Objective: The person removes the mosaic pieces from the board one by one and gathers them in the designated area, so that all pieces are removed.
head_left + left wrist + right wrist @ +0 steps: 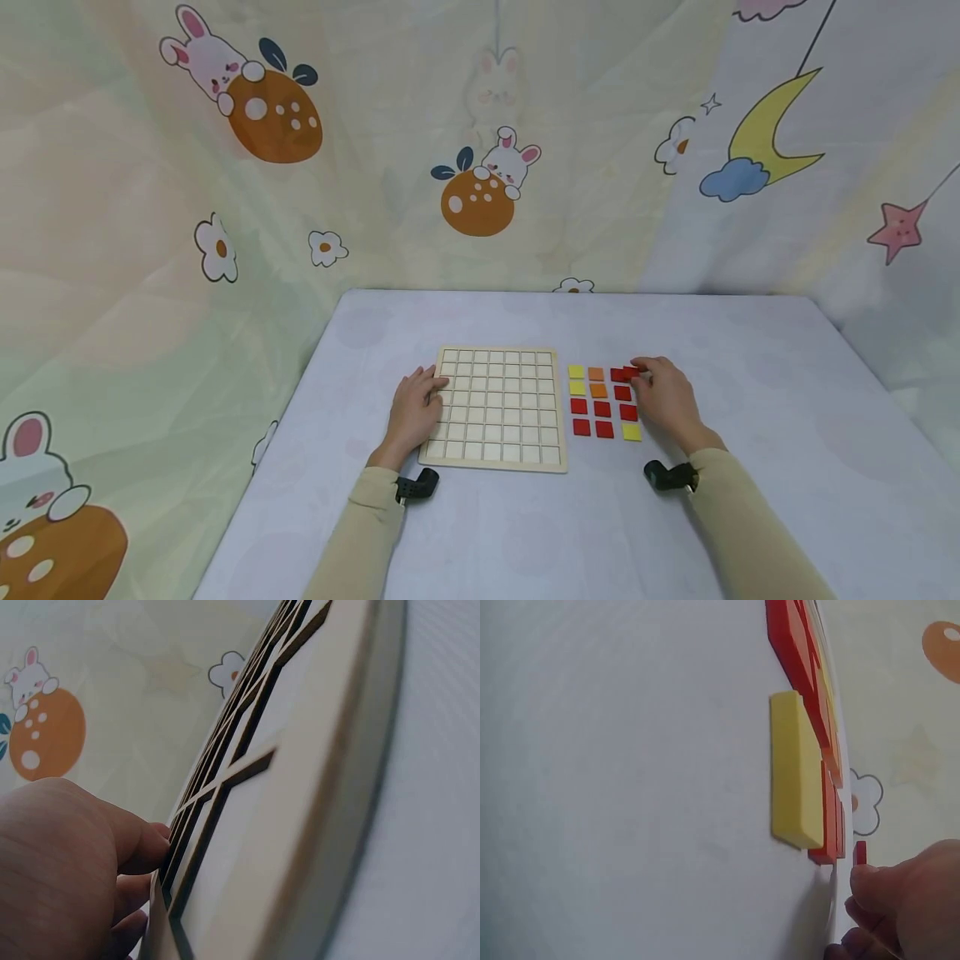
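Note:
A wooden board [498, 408] with a grid of bare square cells lies flat on the table. My left hand [415, 408] rests at its left edge, one finger reaching over the rim. In the left wrist view, that hand's fingertips [157, 844] touch the board's frame [315, 825]. Beyond the board's right side, my right hand [667, 400] pinches a red square tile [631, 372] between thumb and finger. The same red tile [861, 853] shows edge-on in the right wrist view, held above the tabletop. It overlaps another red tile [617, 375] in the head view.
Right of the board, several red, orange and yellow square tiles lie in rough columns. Closest to the front is a yellow tile [632, 432], near my right wrist. A pale cloth covers the table [525, 533], and a printed curtain [390, 125] hangs behind it.

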